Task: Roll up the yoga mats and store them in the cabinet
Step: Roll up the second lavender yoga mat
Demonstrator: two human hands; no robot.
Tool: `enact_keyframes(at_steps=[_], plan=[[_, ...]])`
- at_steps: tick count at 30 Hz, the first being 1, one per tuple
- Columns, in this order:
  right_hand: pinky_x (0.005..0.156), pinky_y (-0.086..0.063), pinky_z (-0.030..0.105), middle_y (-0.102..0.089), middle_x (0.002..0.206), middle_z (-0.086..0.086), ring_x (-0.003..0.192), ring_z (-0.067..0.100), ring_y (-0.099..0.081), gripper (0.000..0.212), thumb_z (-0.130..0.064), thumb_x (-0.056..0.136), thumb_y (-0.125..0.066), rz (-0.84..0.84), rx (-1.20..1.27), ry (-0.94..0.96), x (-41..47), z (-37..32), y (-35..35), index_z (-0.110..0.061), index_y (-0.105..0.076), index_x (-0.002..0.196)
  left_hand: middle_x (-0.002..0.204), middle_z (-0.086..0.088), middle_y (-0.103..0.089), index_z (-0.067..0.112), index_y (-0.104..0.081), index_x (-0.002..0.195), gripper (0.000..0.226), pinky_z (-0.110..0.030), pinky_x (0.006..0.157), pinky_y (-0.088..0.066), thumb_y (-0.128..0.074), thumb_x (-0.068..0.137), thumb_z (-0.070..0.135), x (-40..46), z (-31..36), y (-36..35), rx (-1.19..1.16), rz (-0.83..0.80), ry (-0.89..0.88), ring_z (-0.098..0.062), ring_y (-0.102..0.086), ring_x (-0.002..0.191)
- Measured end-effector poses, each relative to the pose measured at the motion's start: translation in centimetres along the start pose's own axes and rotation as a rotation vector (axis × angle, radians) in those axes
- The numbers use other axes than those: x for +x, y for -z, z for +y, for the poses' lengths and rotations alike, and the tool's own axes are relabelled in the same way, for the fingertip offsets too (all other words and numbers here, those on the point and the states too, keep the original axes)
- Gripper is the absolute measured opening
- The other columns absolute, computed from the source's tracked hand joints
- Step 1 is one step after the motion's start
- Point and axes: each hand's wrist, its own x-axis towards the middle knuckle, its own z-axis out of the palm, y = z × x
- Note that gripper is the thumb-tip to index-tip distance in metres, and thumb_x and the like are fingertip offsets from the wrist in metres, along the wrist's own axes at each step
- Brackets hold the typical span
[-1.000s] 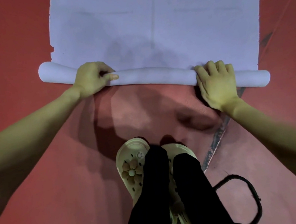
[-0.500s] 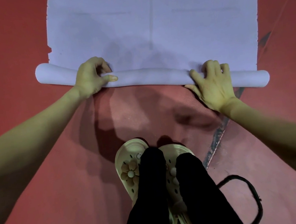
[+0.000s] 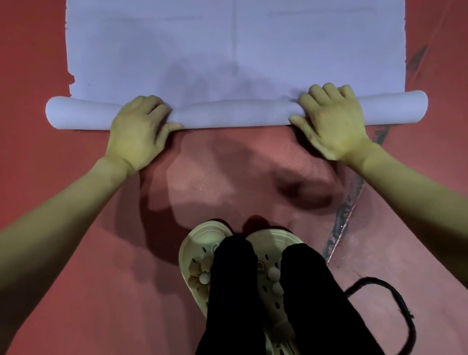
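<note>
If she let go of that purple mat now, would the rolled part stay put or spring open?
Probably loosens: both hands, left and right, press the roll, which is thin, a few turns at most. The mat looks soft and floppy, lying flat on the floor. Being round, the roll would likely move at a push.

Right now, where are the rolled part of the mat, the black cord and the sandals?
rolled part of the mat [image 3: 235,113], head view, middle of the roll
black cord [image 3: 396,299], head view, loop's right bend
sandals [image 3: 194,244], head view, left sandal's toe
</note>
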Motion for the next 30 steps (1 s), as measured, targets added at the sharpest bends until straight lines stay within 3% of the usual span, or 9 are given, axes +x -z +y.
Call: enact_keyframes(at_steps=[4, 7, 10, 13, 18, 22, 26, 28, 30], plan=[[0.066, -0.039, 0.042, -0.061, 0.083, 0.017, 0.07, 0.036, -0.055, 0.043, -0.039, 0.096, -0.037, -0.048, 0.069, -0.01, 1.2, 0.3, 0.6, -0.003, -0.059, 0.094, 0.087, -0.018, -0.063, -0.001, -0.065, 0.093, 0.042, -0.04, 0.071, -0.038, -0.044, 0.098, 0.035, 1.4, 0.1, 0.1, -0.017, -0.008, 0.06, -0.037, -0.057, 0.077], [0.062, -0.042, 0.041, -0.064, 0.081, 0.018, 0.069, 0.039, -0.059, 0.049, -0.044, 0.094, -0.032, -0.111, 0.116, -0.017, 0.9, 0.5, 1.2, -0.003, -0.059, 0.091, 0.08, -0.019, -0.063, -0.001, -0.065, 0.087, 0.044, -0.044, 0.067, -0.041, -0.043, 0.098, 0.036, 1.3, 0.3, -0.1, -0.03, 0.008, 0.084, -0.038, -0.058, 0.073], [0.062, -0.041, 0.038, -0.067, 0.083, 0.017, 0.073, 0.039, -0.062, 0.055, -0.05, 0.089, -0.026, -0.155, 0.165, -0.034, -0.5, 0.6, 2.0, -0.006, -0.059, 0.09, 0.082, -0.018, -0.067, 0.0, -0.068, 0.091, 0.052, -0.044, 0.066, -0.048, -0.039, 0.099, 0.042, 0.3, 1.2, 0.1, -0.071, -0.03, 0.096, -0.038, -0.062, 0.076], [0.064, -0.04, 0.037, -0.068, 0.089, 0.015, 0.079, 0.038, -0.063, 0.061, -0.053, 0.087, -0.023, -0.2, 0.16, -0.024, -3.0, 0.3, 2.2, -0.007, -0.062, 0.1, 0.084, -0.017, -0.069, 0.003, -0.07, 0.093, 0.056, -0.042, 0.066, -0.049, -0.037, 0.095, 0.049, -1.6, 2.5, 0.0, -0.138, -0.071, 0.082, -0.037, -0.064, 0.079], [0.067, -0.042, 0.041, -0.065, 0.086, 0.017, 0.075, 0.038, -0.06, 0.054, -0.051, 0.09, -0.033, -0.175, 0.217, -0.092, -4.6, -0.1, 1.8, -0.004, -0.055, 0.105, 0.098, -0.014, -0.073, 0.01, -0.073, 0.101, 0.067, -0.041, 0.073, -0.048, -0.035, 0.085, 0.063, -1.5, 2.7, 0.0, -0.258, -0.209, 0.207, -0.038, -0.065, 0.091], [0.072, -0.036, 0.042, -0.054, 0.096, 0.017, 0.084, 0.035, -0.05, 0.044, -0.045, 0.096, -0.039, -0.074, 0.154, -0.079, -4.9, -0.5, 1.5, -0.005, -0.057, 0.103, 0.107, -0.007, -0.072, 0.018, -0.073, 0.105, 0.043, -0.038, 0.083, -0.044, -0.057, 0.088, 0.055, -0.3, 2.4, 0.0, -0.299, -0.337, 0.421, -0.031, -0.062, 0.104], [0.077, -0.033, 0.043, -0.052, 0.1, 0.02, 0.088, 0.035, -0.047, 0.041, -0.042, 0.097, -0.047, 0.017, 0.075, -0.144, -5.2, -2.1, 1.2, -0.002, -0.057, 0.1, 0.092, -0.003, -0.072, 0.018, -0.072, 0.082, 0.025, -0.032, 0.08, -0.045, -0.072, 0.081, 0.043, 0.4, 2.4, -0.6, -0.398, -0.348, 0.576, -0.025, -0.064, 0.093], [0.079, -0.034, 0.044, -0.053, 0.102, 0.021, 0.089, 0.035, -0.049, 0.053, -0.053, 0.094, -0.049, 0.004, 0.013, -0.089, -5.7, -2.1, 0.6, -0.001, -0.056, 0.103, 0.089, -0.003, -0.067, 0.013, -0.067, 0.097, 0.038, -0.028, 0.078, -0.044, -0.082, 0.072, 0.038, 0.4, 2.6, -0.6, -0.443, -0.25, 0.619, -0.023, -0.062, 0.086], [0.076, -0.033, 0.044, -0.054, 0.098, 0.021, 0.085, 0.034, -0.048, 0.055, -0.056, 0.096, -0.043, 0.022, -0.049, -0.029, -5.6, -1.5, 0.3, -0.002, -0.054, 0.099, 0.102, -0.006, -0.056, 0.011, -0.056, 0.116, 0.069, -0.028, 0.082, -0.045, -0.091, 0.06, 0.032, 0.4, 2.3, -0.3, -0.498, -0.17, 0.681, -0.019, -0.056, 0.087]])
